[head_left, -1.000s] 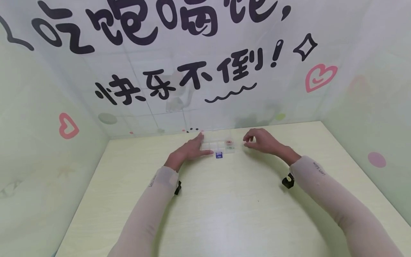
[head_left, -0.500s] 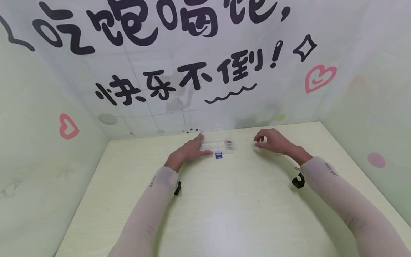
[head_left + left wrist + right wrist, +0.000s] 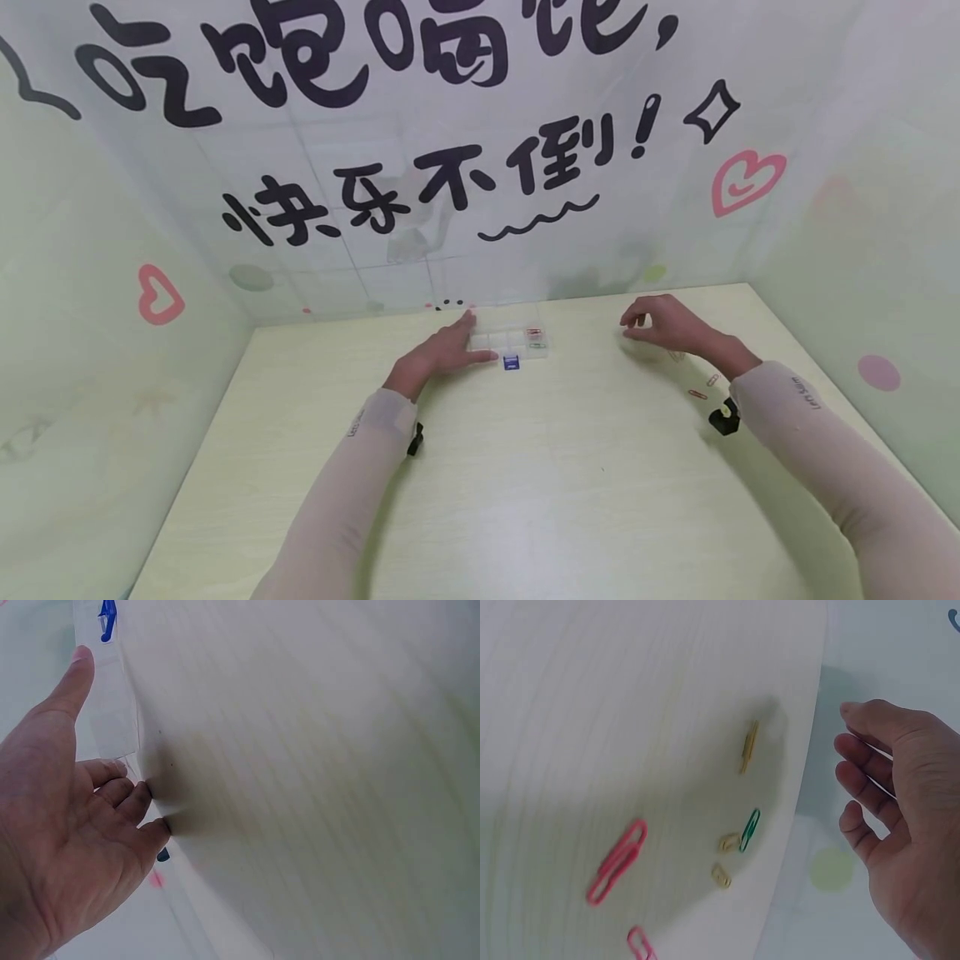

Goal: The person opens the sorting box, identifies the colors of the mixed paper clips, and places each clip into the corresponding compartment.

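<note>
A clear compartment box [image 3: 498,341] with a blue latch [image 3: 512,362] lies near the back wall. Red paper clips [image 3: 533,332] and green paper clips [image 3: 536,345] sit in its right-hand compartments. At its left end my left hand [image 3: 447,346] rests with the thumb stretched along the front; the left wrist view shows the fingertips at the box's end. Off to the right, my right hand [image 3: 663,323] hovers above the table with loosely bent fingers and nothing visible between them. Below it, the right wrist view shows a red paper clip [image 3: 616,862], a green paper clip [image 3: 750,830] and a gold paper clip [image 3: 748,746].
Nearer the right sleeve lies a pink paper clip [image 3: 641,943]. Two small gold-coloured pieces [image 3: 721,875] are beside the green clip. A printed white wall sheet [image 3: 420,275] closes off the back of the pale wooden table [image 3: 510,483], with more sheeting on both sides.
My right hand has moved rightward, away from the box, and the loose paper clips near its wrist have come into sight. The left hand and the box have stayed put.
</note>
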`<state>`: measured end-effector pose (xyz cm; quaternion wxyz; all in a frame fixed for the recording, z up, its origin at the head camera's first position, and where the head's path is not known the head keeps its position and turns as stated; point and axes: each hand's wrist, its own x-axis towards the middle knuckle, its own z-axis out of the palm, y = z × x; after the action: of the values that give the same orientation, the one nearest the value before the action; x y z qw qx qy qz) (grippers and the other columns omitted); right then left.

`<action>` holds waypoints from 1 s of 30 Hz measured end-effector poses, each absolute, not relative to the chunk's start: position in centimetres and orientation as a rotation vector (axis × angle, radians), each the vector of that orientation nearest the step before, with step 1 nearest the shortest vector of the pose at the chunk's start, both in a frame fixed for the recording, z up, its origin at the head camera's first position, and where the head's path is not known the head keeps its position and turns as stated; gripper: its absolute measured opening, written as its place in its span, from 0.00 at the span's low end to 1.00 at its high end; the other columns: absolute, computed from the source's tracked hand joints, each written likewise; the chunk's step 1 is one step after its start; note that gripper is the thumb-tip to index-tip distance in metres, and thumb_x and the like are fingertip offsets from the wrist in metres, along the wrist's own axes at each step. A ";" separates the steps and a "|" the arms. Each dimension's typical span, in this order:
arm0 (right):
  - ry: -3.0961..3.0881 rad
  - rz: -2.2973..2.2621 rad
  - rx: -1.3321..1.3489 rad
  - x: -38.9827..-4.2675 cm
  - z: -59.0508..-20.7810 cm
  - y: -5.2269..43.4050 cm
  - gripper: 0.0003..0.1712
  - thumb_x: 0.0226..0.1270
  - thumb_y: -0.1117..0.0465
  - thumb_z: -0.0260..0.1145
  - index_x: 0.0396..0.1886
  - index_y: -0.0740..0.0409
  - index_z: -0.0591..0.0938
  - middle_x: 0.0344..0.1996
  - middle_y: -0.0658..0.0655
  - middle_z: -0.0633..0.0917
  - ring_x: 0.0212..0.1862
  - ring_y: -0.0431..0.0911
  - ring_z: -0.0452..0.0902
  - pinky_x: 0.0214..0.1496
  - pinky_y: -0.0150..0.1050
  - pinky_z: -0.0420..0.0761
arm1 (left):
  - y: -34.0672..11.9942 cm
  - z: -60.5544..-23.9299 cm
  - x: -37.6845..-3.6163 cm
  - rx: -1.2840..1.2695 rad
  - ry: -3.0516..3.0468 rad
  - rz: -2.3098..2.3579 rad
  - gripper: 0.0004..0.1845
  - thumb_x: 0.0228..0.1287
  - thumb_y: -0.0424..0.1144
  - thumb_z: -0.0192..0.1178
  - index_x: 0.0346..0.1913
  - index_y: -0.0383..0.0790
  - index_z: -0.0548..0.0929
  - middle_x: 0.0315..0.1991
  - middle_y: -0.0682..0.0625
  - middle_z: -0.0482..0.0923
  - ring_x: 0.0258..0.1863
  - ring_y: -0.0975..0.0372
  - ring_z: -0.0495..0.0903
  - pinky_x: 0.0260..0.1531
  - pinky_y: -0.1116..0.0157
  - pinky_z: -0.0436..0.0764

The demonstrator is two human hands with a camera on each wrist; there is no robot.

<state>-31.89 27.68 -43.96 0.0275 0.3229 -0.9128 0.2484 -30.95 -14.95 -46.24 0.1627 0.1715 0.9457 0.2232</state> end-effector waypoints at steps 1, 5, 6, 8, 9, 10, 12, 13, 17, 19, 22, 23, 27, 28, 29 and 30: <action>-2.825 0.763 0.986 -31.9 -43.9 28.0 0.08 0.65 0.71 0.76 0.44 0.67 0.90 0.39 0.58 0.91 0.43 0.56 0.85 0.48 0.58 0.85 | -15.0 -46.2 -31.0 0.489 2.697 0.637 0.59 0.74 0.69 0.57 0.86 0.36 0.39 0.88 0.44 0.35 0.86 0.49 0.43 0.84 0.52 0.48; -2.847 0.739 0.962 -31.7 -43.8 29.0 0.08 0.66 0.71 0.75 0.44 0.67 0.91 0.39 0.58 0.91 0.43 0.55 0.85 0.47 0.58 0.85 | -15.0 -46.3 -31.0 0.485 2.693 0.638 0.59 0.73 0.69 0.57 0.86 0.37 0.39 0.88 0.45 0.35 0.86 0.49 0.43 0.84 0.51 0.48; -2.855 0.733 0.956 -31.7 -43.8 29.2 0.08 0.66 0.71 0.75 0.44 0.67 0.91 0.39 0.58 0.91 0.43 0.55 0.85 0.47 0.57 0.85 | -15.0 -46.3 -31.0 0.487 2.693 0.637 0.59 0.73 0.70 0.57 0.86 0.37 0.39 0.88 0.45 0.35 0.86 0.49 0.44 0.84 0.51 0.49; -2.868 0.715 0.949 -31.7 -43.8 29.7 0.08 0.66 0.71 0.75 0.44 0.67 0.91 0.39 0.58 0.91 0.43 0.54 0.85 0.48 0.56 0.85 | -15.0 -46.3 -31.1 0.488 2.694 0.638 0.59 0.73 0.70 0.57 0.86 0.37 0.39 0.88 0.45 0.35 0.86 0.49 0.44 0.84 0.51 0.49; -2.881 0.708 0.940 -31.6 -43.8 29.9 0.08 0.66 0.71 0.75 0.44 0.66 0.91 0.39 0.58 0.91 0.43 0.54 0.85 0.48 0.55 0.85 | -15.0 -46.3 -31.1 0.488 2.695 0.638 0.59 0.73 0.70 0.57 0.86 0.37 0.39 0.88 0.45 0.35 0.86 0.49 0.44 0.84 0.51 0.49; -2.892 0.702 0.931 -31.6 -43.8 30.2 0.08 0.66 0.71 0.75 0.44 0.66 0.91 0.39 0.57 0.91 0.43 0.54 0.85 0.48 0.54 0.85 | -15.0 -46.3 -31.1 0.486 2.694 0.639 0.59 0.73 0.70 0.57 0.87 0.37 0.39 0.88 0.45 0.35 0.86 0.49 0.44 0.84 0.51 0.49; -2.914 0.683 0.914 -31.6 -43.8 30.6 0.08 0.67 0.71 0.75 0.44 0.66 0.91 0.39 0.57 0.91 0.43 0.53 0.85 0.47 0.52 0.85 | -15.0 -46.3 -31.1 0.486 2.694 0.639 0.59 0.73 0.70 0.58 0.87 0.37 0.39 0.88 0.45 0.35 0.86 0.49 0.44 0.84 0.51 0.49; -2.926 0.676 0.906 -31.6 -43.8 30.8 0.08 0.67 0.71 0.75 0.44 0.66 0.91 0.39 0.57 0.91 0.43 0.52 0.85 0.47 0.51 0.84 | -15.0 -46.3 -31.1 0.485 2.693 0.638 0.59 0.73 0.70 0.58 0.86 0.37 0.39 0.88 0.45 0.35 0.86 0.49 0.44 0.84 0.51 0.49; -2.959 0.643 0.879 -31.6 -44.1 31.7 0.07 0.66 0.70 0.75 0.43 0.65 0.91 0.39 0.57 0.91 0.41 0.50 0.84 0.44 0.48 0.83 | -15.0 -46.3 -31.1 0.487 2.691 0.637 0.59 0.73 0.70 0.58 0.86 0.37 0.39 0.88 0.45 0.35 0.86 0.49 0.44 0.84 0.51 0.49; -2.971 0.633 0.870 -31.6 -44.4 32.1 0.06 0.66 0.70 0.75 0.42 0.64 0.91 0.39 0.56 0.91 0.41 0.49 0.84 0.43 0.46 0.83 | -15.0 -46.2 -31.0 0.488 2.692 0.636 0.59 0.73 0.70 0.58 0.86 0.37 0.39 0.88 0.45 0.35 0.86 0.49 0.45 0.84 0.51 0.49; -2.987 0.628 0.853 -31.6 -44.7 32.5 0.05 0.66 0.69 0.75 0.41 0.63 0.91 0.38 0.55 0.91 0.40 0.48 0.83 0.42 0.44 0.82 | -15.0 -46.3 -31.0 0.491 2.694 0.633 0.59 0.73 0.69 0.58 0.86 0.37 0.39 0.88 0.45 0.35 0.86 0.49 0.44 0.84 0.51 0.49; -2.991 0.632 0.848 -31.6 -44.8 32.6 0.05 0.66 0.69 0.75 0.41 0.63 0.91 0.37 0.55 0.91 0.40 0.48 0.83 0.41 0.43 0.82 | -15.0 -46.3 -31.0 0.492 2.695 0.633 0.59 0.73 0.69 0.58 0.86 0.37 0.39 0.88 0.45 0.35 0.86 0.49 0.44 0.84 0.51 0.49; -2.994 0.652 0.835 -31.5 -45.0 33.0 0.04 0.66 0.69 0.76 0.40 0.63 0.91 0.37 0.55 0.91 0.39 0.47 0.82 0.40 0.40 0.81 | -14.9 -46.3 -31.0 0.492 2.697 0.637 0.59 0.73 0.69 0.58 0.86 0.36 0.39 0.88 0.44 0.35 0.86 0.49 0.44 0.84 0.52 0.49; -2.993 0.657 0.835 -31.4 -45.0 33.0 0.04 0.66 0.69 0.76 0.40 0.63 0.92 0.36 0.55 0.91 0.38 0.47 0.82 0.39 0.40 0.81 | -14.9 -46.3 -31.0 0.491 2.696 0.638 0.59 0.73 0.69 0.58 0.86 0.36 0.39 0.88 0.45 0.35 0.86 0.50 0.44 0.84 0.52 0.49; -2.991 0.660 0.837 -31.4 -45.0 33.1 0.04 0.66 0.68 0.76 0.39 0.63 0.91 0.36 0.55 0.91 0.38 0.47 0.82 0.38 0.40 0.80 | -14.9 -46.3 -31.0 0.488 2.694 0.640 0.59 0.73 0.69 0.58 0.86 0.36 0.39 0.88 0.45 0.35 0.86 0.50 0.44 0.84 0.52 0.49; -2.990 0.662 0.841 -31.4 -45.0 33.2 0.03 0.66 0.68 0.76 0.39 0.63 0.91 0.35 0.54 0.90 0.37 0.47 0.82 0.38 0.39 0.80 | -14.9 -46.3 -31.0 0.485 2.694 0.638 0.59 0.73 0.69 0.58 0.86 0.36 0.39 0.88 0.45 0.35 0.86 0.50 0.44 0.84 0.52 0.49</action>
<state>-31.41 33.20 -45.02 -0.0172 0.2648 -0.9414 0.2083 -31.01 -14.91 -46.28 0.1647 0.1702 0.9454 0.2239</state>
